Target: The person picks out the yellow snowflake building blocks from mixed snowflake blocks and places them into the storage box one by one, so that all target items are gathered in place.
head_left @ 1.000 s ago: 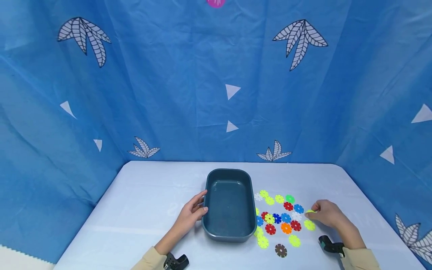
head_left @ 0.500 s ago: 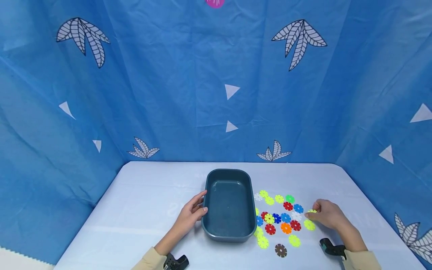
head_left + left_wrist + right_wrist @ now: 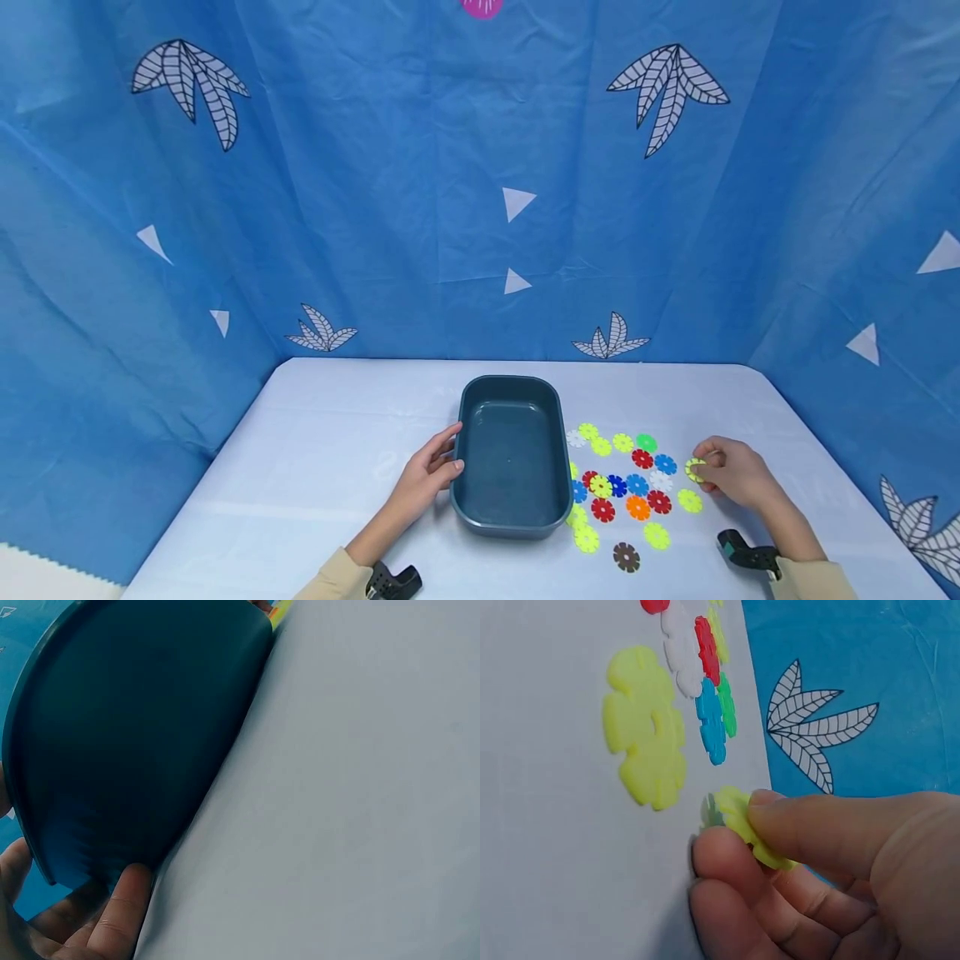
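A yellow snowflake-shaped plastic disc (image 3: pixel 694 470) is pinched between the thumb and fingers of my right hand (image 3: pixel 738 475). The right wrist view shows the pinched disc (image 3: pixel 739 817) tilted up, close over the white table, under my thumb. Another yellow disc (image 3: pixel 690 500) lies flat just in front of that hand. My left hand (image 3: pixel 422 477) rests its fingertips against the left side of a dark teal plastic bin (image 3: pixel 510 529). In the left wrist view, fingers (image 3: pixel 124 911) touch the outer wall of this bin (image 3: pixel 142 735). The inside of the bin shows no discs.
Several loose discs in many colours lie right of the bin, among them orange (image 3: pixel 637 507), green (image 3: pixel 647 442) and brown (image 3: pixel 626 557) ones. Some overlap. The white table (image 3: pixel 330 442) ends at a blue curtain (image 3: pixel 420 208) with leaf prints.
My right hand has lifted slightly and drawn a little rightward with the yellow disc, which now shows more fully. My left hand and the bin have stayed in place.
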Tool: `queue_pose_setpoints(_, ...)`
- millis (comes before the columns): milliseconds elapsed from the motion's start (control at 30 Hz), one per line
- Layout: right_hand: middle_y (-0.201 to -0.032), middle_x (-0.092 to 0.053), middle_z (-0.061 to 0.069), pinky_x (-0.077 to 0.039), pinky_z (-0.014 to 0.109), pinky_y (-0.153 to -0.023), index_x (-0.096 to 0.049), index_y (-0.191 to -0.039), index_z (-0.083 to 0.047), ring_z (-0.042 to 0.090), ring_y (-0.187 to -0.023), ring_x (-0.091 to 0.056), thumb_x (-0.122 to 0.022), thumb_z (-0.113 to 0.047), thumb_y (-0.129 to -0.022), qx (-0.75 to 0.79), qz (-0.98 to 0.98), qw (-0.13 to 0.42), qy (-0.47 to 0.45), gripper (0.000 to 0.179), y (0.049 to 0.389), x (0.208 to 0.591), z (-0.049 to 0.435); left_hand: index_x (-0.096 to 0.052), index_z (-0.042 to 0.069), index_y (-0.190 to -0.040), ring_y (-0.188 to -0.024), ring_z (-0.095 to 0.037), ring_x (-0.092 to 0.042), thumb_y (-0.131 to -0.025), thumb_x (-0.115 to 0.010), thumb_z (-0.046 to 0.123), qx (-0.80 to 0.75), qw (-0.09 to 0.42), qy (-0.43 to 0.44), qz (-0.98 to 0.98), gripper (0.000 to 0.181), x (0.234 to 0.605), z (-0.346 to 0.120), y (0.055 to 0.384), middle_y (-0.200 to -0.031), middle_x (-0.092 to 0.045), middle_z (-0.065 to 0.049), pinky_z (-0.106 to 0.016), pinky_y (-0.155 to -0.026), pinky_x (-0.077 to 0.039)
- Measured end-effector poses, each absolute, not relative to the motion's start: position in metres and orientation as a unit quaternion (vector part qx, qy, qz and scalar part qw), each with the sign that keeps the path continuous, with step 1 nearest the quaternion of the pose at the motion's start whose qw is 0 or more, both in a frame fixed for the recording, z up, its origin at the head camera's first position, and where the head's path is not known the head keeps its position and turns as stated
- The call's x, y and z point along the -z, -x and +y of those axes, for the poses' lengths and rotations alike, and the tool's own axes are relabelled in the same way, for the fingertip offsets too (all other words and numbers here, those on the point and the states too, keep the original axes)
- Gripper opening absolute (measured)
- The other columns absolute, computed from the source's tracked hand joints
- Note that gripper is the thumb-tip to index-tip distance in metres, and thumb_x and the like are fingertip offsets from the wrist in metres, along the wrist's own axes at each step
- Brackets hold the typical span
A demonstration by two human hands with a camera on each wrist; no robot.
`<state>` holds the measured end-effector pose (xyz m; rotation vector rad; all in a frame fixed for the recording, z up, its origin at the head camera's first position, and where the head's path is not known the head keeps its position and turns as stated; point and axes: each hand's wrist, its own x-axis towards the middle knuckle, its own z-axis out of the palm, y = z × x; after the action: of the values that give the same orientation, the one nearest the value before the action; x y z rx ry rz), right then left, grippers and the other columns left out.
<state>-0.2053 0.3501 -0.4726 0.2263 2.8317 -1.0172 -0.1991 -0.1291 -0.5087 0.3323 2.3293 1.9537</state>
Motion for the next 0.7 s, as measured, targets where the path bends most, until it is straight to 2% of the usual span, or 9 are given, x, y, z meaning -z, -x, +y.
queue_pose_setpoints(200, -0.079, -0.066, 0.007, -0.059, 0.025, -0.059, -0.054, -0.122, 0.012, 0.015, -0.066, -0.063, -0.065, -0.011, -0.095, 0.365, 0.925, 0.064, -0.082, 0.037, 0.2052, 0.4739, 0.3519, -0.045, 0.015, -0.154, -0.132, -0.044, -0.058, -0.099, -0.063, 0.018, -0.636, 0.043, -0.106, 0.763, 0.058, 0.5087, -0.1291, 0.1977, -0.149, -0.051, -0.028, -0.037, -0.086, -0.065)
queue_pose_setpoints(700, -0.091, -0.066, 0.013, -0.062, 0.022, -0.066, -0.055, -0.125, 0.015, 0.013, -0.073, -0.068, -0.065, -0.007, -0.097, 0.418, 0.899, 0.074, -0.109, 0.037, 0.2099, 0.4695, 0.3466, -0.044, 0.016, -0.155, -0.133, -0.045, -0.056, -0.1, -0.062, 0.022, -0.626, 0.044, -0.107, 0.772, 0.058, 0.5092, -0.1298, 0.1997, -0.15, -0.05, -0.028, -0.036, -0.087, -0.065)
